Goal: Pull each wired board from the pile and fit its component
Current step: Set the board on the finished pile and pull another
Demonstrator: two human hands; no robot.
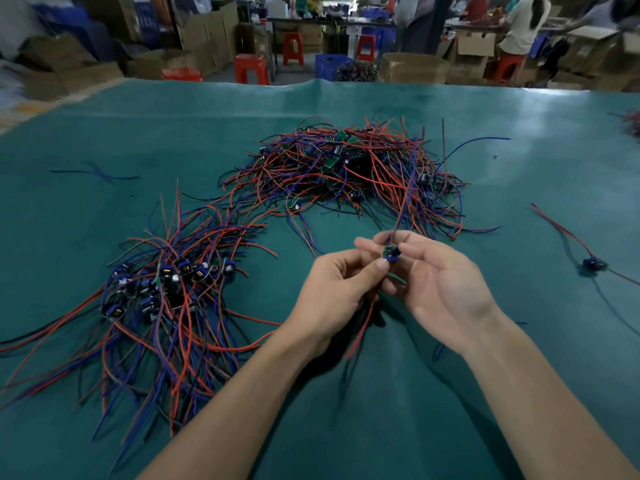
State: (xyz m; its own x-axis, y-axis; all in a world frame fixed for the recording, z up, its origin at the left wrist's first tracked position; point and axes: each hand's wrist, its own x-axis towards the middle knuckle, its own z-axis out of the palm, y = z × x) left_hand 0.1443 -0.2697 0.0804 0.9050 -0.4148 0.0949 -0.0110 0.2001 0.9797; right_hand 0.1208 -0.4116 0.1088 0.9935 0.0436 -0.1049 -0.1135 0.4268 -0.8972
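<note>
Both hands' fingers pinch a small wired board between them, its wires running straight away beyond the fingertips.

far pile lies behind both hands (held board between them); second pile left.

Two wire piles on my surface; one board in my fingers; one stray board; four red stools.
</note>
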